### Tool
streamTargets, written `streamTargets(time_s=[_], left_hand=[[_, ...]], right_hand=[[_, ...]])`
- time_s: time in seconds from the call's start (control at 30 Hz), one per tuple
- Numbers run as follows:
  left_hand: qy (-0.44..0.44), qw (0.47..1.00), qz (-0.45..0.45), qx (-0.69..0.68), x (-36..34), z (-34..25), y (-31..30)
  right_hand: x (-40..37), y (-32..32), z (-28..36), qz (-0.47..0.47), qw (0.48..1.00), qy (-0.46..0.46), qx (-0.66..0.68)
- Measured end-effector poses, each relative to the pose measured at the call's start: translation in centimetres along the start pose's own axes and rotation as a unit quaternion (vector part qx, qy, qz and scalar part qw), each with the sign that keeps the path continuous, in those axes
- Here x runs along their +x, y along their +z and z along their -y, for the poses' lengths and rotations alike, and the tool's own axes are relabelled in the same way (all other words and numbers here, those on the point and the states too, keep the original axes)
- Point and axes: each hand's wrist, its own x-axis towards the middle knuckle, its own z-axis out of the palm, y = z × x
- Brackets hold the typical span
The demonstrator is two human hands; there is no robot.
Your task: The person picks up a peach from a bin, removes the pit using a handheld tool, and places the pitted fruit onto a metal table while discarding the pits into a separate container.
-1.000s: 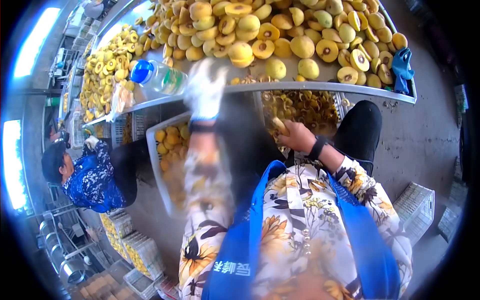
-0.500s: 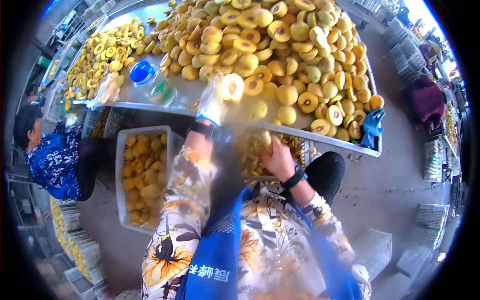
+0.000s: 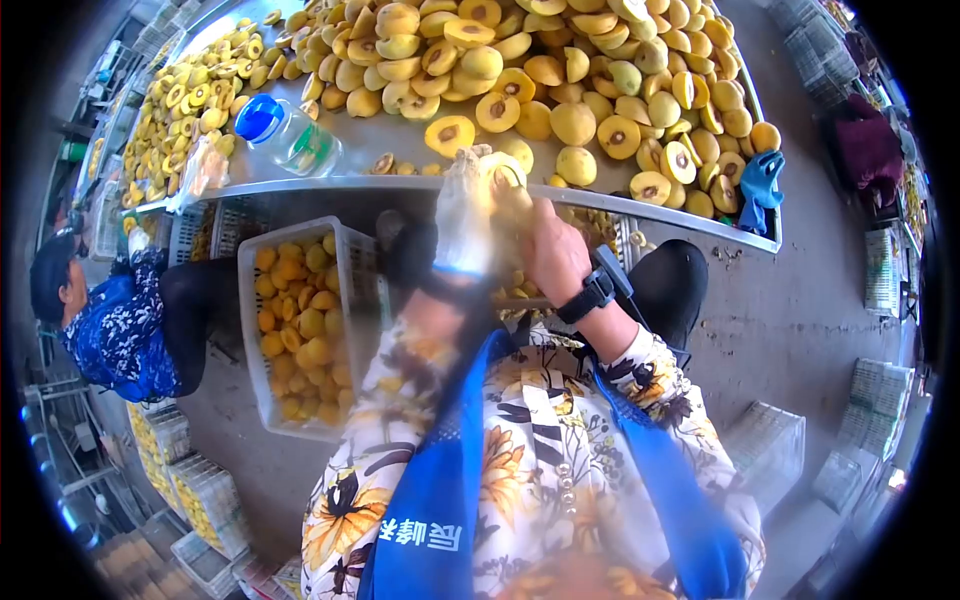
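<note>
While the left hand (image 3: 463,215) is pinching a yellow fruit piece (image 3: 503,168), the right hand (image 3: 556,248) is closing in right beside it, fingers curling; whatever it's gripping is blurring out, can't tell. Left hand is wearing a white, fabric-looking glove with blue edging at the cuff; right hand is showing bare skin, a black band (image 3: 590,295) circling its wrist. Fruit piece is sitting at the left hand's fingertips, rounded, outline smearing, over the near rim of a smooth, metallic-looking grey surface (image 3: 385,135). Ahead of both hands, a heap of fruit halves (image 3: 480,65) is covering the surface: domed skins, flat oval cut faces, brown centres showing. Left of the hands, a clear plastic bottle (image 3: 310,150) with a round blue cap is resting on the surface; farther left, a second pile (image 3: 185,115) is spreading. Well right of the hands, a limp, wrinkled blue glove (image 3: 760,190) is lying at the corner. Below and left of the hands, a white plastic crate (image 3: 362,270) is holding orange-yellow fruit. Far left, a person (image 3: 120,330) in blue patterned clothing is sitting.
</note>
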Motion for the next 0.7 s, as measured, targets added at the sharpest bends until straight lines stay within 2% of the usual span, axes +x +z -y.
streamTargets(time_s=[0.03,0.1,0.2,0.3,0.4,0.43,0.5,0.53,0.57,0.6,0.7], left_hand=[[-0.021,0.999,-0.013,-0.027,-0.2,-0.8,0.4],[-0.187,0.951,-0.052,-0.242,-0.4,-2.6,0.9],[-0.175,0.964,-0.037,-0.194,-0.3,-2.6,0.6],[-0.211,0.958,0.036,-0.191,0.3,-2.9,-0.7],[-0.077,0.980,0.180,0.033,1.7,-2.0,-2.2],[-0.199,0.957,0.210,-0.029,2.2,-2.9,-2.6],[-0.184,0.963,0.170,-0.102,1.9,-2.4,-2.8],[-0.172,0.964,0.151,-0.138,1.9,-2.2,-2.7],[-0.087,0.979,0.101,-0.153,1.2,-2.0,-2.3],[-0.110,0.972,0.070,-0.197,0.5,-1.9,-1.8],[-0.172,0.923,0.000,-0.343,-0.5,-1.7,-1.3]], right_hand=[[-0.1,0.0,0.1,0.004,1.000,0.010,-0.004],[-0.4,-0.1,0.3,0.015,0.999,0.028,-0.013],[-0.9,0.5,-0.2,0.015,1.000,0.005,-0.007],[-1.5,0.5,-0.5,0.035,0.998,-0.045,0.006],[-1.4,0.2,0.2,0.107,0.994,0.011,-0.010],[-1.4,0.1,0.1,0.111,0.993,0.009,0.027],[-1.1,-0.2,0.1,0.115,0.988,0.004,0.101],[-1.0,-0.4,0.5,0.110,0.986,0.036,0.119],[-0.9,-0.5,1.1,0.106,0.982,0.068,0.138],[-0.9,-0.4,1.6,0.102,0.977,0.101,0.157],[-1.5,1.3,1.8,0.090,0.978,0.090,0.163]])
